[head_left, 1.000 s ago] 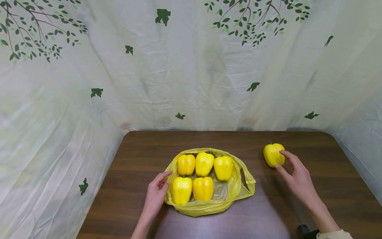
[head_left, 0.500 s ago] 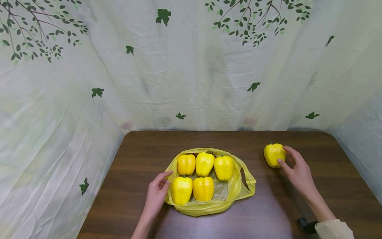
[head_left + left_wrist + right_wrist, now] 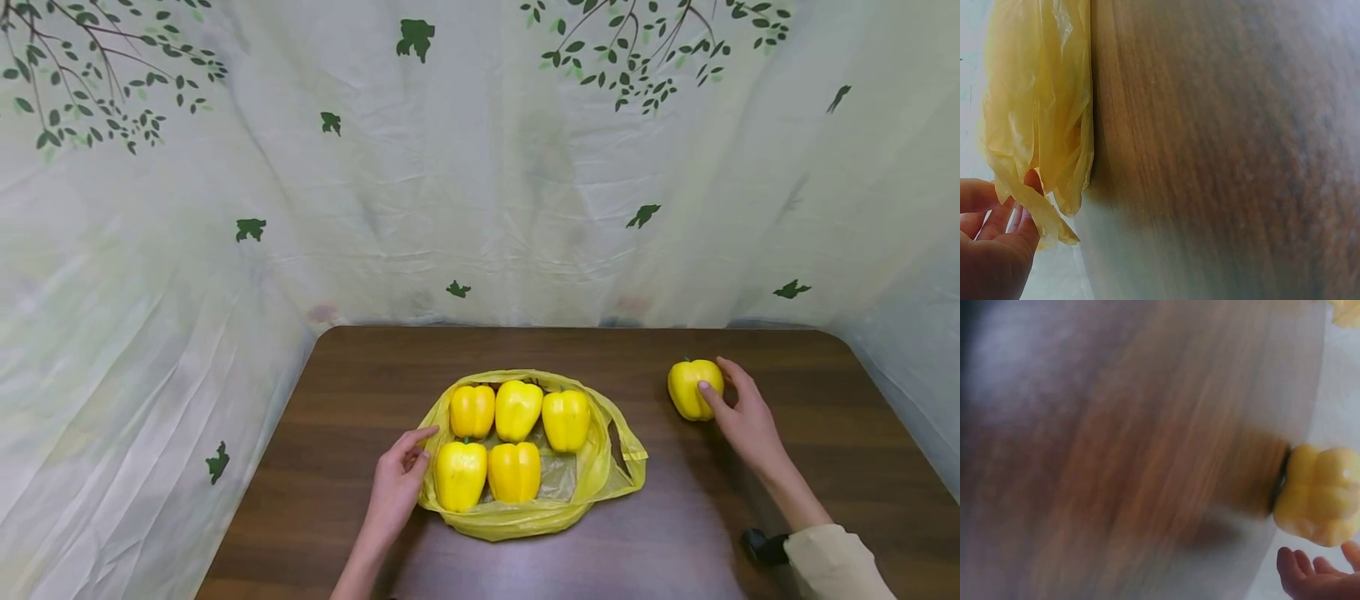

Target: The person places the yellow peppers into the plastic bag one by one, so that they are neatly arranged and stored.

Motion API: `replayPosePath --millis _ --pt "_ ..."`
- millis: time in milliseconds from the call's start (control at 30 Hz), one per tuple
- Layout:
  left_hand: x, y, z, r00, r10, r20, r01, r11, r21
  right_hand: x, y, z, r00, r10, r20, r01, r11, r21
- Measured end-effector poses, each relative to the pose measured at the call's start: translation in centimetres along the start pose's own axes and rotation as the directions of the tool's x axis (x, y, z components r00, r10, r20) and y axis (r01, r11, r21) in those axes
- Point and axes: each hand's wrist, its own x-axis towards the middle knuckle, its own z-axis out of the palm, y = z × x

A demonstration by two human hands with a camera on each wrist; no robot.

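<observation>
A yellow plastic bag [image 3: 517,523] lies spread on the table with its mouth up, holding several yellow bell peppers [image 3: 513,472] in two rows. At its left rim my left hand [image 3: 397,483] holds the edge; the left wrist view shows a loop of the bag [image 3: 1041,209] between the fingers. A single yellow bell pepper [image 3: 690,390] stands on the table at the far right. My right hand [image 3: 750,421] is just right of it, thumb in front and fingers spread along its side. In the right wrist view a small gap separates the fingertips from the pepper [image 3: 1319,497].
The dark wooden table [image 3: 360,367] reaches back to a pale curtain [image 3: 480,167] with printed leaves. Table surface separates the bag from the lone pepper. A black strap [image 3: 765,547] sits on my right wrist, by the beige sleeve.
My right hand has shifted back along the lone pepper, its fingers moving from the front to the right side. The left hand and the bag stay put; the head view drifts slightly.
</observation>
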Motion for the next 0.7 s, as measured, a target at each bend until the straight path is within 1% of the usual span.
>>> replayPosePath --millis 100,200,233,333,367,533,700 --pt "-0.4 1.6 -0.3 1.000 0.004 0.014 -0.004 1.000 -0.008 0.3 0.3 0.1 1.000 0.020 0.020 -0.020 1.000 0.024" --pt "-0.5 1.7 -0.4 1.000 -0.008 0.020 0.008 1.000 -0.011 0.5 0.4 0.3 0.999 0.031 0.039 -0.032 0.999 0.026" --pt "-0.5 1.7 -0.4 1.000 -0.006 0.019 0.006 1.000 -0.010 0.3 -0.4 0.1 0.998 0.042 0.053 -0.044 0.998 0.033" --pt "-0.1 0.1 0.0 1.000 -0.002 0.013 0.002 1.000 -0.007 0.6 -0.3 0.0 0.994 0.073 0.082 -0.076 0.996 0.038" --pt "-0.1 -0.1 0.0 1.000 0.008 0.010 -0.008 1.000 -0.004 0.7 -0.2 0.0 0.992 0.088 0.093 -0.092 0.995 0.039" --pt "-0.1 -0.1 0.1 0.999 0.038 -0.007 -0.038 0.999 -0.008 1.1 -0.1 0.0 0.976 0.153 0.158 -0.166 0.984 0.068" --pt "-0.1 0.0 0.1 0.999 0.031 -0.014 -0.031 0.999 -0.004 1.2 -0.1 0.0 0.972 0.165 0.165 -0.177 0.983 0.056"
